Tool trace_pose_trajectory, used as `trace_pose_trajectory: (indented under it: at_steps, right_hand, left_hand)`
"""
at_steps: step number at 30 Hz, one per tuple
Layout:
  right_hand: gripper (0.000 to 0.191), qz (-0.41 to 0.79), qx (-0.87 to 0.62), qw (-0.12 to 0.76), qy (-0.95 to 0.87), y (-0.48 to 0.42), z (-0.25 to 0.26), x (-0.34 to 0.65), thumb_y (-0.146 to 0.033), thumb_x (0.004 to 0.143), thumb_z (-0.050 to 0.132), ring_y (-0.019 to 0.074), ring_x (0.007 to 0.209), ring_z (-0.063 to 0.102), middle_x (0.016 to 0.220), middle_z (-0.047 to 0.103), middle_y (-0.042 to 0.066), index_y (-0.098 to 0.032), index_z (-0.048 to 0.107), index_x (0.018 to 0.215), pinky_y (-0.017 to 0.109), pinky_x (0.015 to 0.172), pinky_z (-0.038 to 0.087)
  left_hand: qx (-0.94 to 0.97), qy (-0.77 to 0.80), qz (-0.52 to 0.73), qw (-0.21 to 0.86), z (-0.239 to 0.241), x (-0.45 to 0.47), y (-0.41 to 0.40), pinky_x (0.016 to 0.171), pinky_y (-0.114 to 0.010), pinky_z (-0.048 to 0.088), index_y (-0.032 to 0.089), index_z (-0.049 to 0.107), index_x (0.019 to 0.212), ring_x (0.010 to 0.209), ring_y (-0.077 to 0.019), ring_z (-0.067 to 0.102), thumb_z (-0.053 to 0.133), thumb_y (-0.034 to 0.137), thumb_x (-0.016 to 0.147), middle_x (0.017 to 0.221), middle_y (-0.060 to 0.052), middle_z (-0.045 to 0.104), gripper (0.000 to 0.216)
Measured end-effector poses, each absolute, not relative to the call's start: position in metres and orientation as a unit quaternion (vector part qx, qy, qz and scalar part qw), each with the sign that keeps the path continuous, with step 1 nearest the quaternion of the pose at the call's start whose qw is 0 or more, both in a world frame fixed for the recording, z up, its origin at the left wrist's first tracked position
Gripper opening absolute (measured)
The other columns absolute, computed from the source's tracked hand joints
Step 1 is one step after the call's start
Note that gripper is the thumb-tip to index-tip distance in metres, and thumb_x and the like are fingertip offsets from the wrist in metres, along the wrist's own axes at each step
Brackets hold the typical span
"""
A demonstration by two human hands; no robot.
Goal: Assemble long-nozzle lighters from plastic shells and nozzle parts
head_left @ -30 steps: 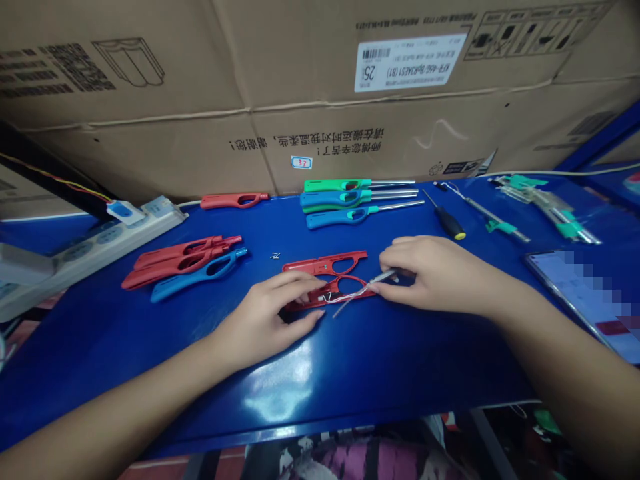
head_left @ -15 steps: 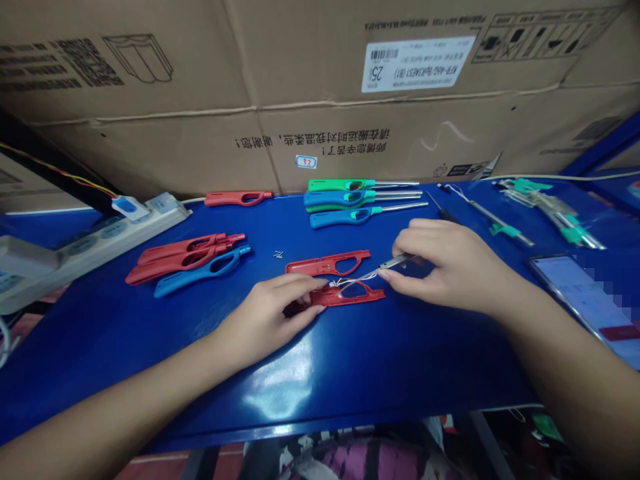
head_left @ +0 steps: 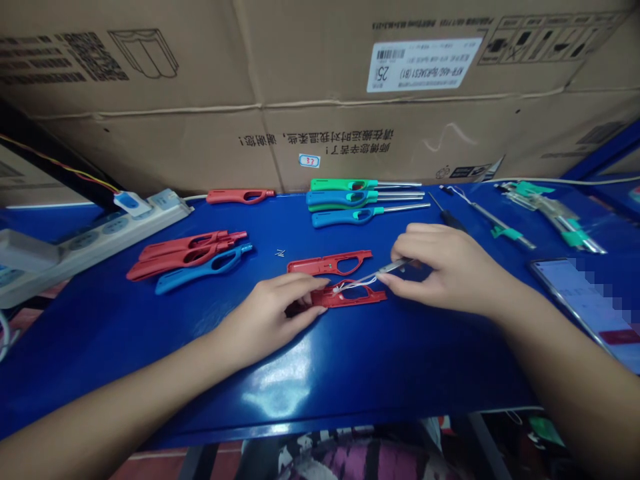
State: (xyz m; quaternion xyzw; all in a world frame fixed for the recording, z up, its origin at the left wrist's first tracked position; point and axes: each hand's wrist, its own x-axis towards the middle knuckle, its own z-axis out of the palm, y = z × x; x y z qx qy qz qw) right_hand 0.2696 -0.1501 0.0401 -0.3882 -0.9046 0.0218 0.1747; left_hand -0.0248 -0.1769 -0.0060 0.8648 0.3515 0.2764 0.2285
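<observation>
My left hand (head_left: 270, 313) pinches the near end of a red lighter shell half (head_left: 353, 297) that lies flat on the blue table (head_left: 350, 373). My right hand (head_left: 445, 267) is closed on a thin metal tube (head_left: 393, 269) with white wires (head_left: 350, 287) that trail into that shell. A second red shell half (head_left: 330, 264) lies just behind it, untouched.
Red and blue shell halves (head_left: 193, 257) lie at the left, one more red lighter (head_left: 240, 195) at the back, several finished green and blue lighters (head_left: 350, 198) at the back middle. A screwdriver (head_left: 450, 213), metal tube parts (head_left: 545, 210), a phone (head_left: 590, 300), a power strip (head_left: 95, 237) and cardboard boxes (head_left: 320, 87) surround them.
My right hand has lifted the metal tube up and to the right, then lowered it slightly, drawing the white wires over the shell. My left hand stays on the shell's end.
</observation>
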Motion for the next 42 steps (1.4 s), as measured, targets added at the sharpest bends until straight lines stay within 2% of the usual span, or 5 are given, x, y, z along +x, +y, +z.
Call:
trace_pose_trajectory:
  at_steps: [20, 27, 33, 38, 42]
  right_hand:
    - [0.035, -0.017, -0.359, 0.198, -0.912, -0.1507, 0.0357, 0.2663, -0.046, 0.094, 0.060, 0.0167, 0.068, 0.046, 0.067, 0.053, 0.001, -0.018, 0.060, 0.074, 0.030, 0.063, 0.032]
    - [0.029, 0.009, -0.360, 0.134, -0.923, -0.1502, 0.0380, 0.2721, -0.043, 0.090, 0.064, 0.0153, 0.066, 0.047, 0.065, 0.054, -0.001, -0.019, 0.060, 0.074, 0.029, 0.064, 0.032]
    - [0.031, 0.054, -0.365, 0.076, -0.926, -0.1489, 0.0371, 0.2715, -0.043, 0.088, 0.064, 0.0155, 0.066, 0.047, 0.062, 0.055, -0.001, -0.020, 0.057, 0.069, 0.029, 0.064, 0.030]
    - [0.028, 0.082, -0.369, 0.037, -0.925, -0.1496, 0.0369, 0.2716, -0.039, 0.086, 0.064, 0.0157, 0.067, 0.047, 0.063, 0.056, -0.001, -0.020, 0.055, 0.067, 0.029, 0.062, 0.027]
    - [0.028, 0.103, -0.373, 0.023, -0.922, -0.1510, 0.0390, 0.2719, -0.037, 0.085, 0.065, 0.0151, 0.066, 0.048, 0.064, 0.056, -0.001, -0.021, 0.054, 0.065, 0.029, 0.061, 0.025]
  left_hand:
    - [0.854, 0.347, 0.268, 0.280, -0.0040, -0.0218, -0.1805, 0.071, -0.022, 0.054, 0.016, 0.066, 0.126, 0.074, -0.0096, 0.064, 0.070, 0.015, 0.091, 0.091, -0.001, 0.069, 0.035]
    - [0.853, 0.349, 0.264, 0.284, -0.0032, -0.0220, -0.1809, 0.071, -0.024, 0.055, 0.016, 0.067, 0.127, 0.074, -0.0107, 0.064, 0.068, 0.016, 0.092, 0.093, -0.003, 0.069, 0.035]
    - [0.852, 0.353, 0.250, 0.296, -0.0017, -0.0216, -0.1822, 0.070, -0.024, 0.057, 0.016, 0.069, 0.125, 0.076, -0.0106, 0.066, 0.066, 0.016, 0.093, 0.104, -0.006, 0.068, 0.032]
    - [0.870, 0.341, 0.242, 0.261, 0.0003, -0.0211, -0.1827, 0.083, -0.029, 0.059, 0.017, 0.072, 0.117, 0.093, -0.0154, 0.069, 0.064, 0.016, 0.095, 0.111, -0.007, 0.068, 0.024]
    - [0.896, 0.326, 0.221, 0.204, 0.0012, -0.0203, -0.1856, 0.090, -0.032, 0.059, 0.014, 0.070, 0.121, 0.102, -0.0186, 0.069, 0.058, 0.018, 0.099, 0.116, -0.011, 0.067, 0.026]
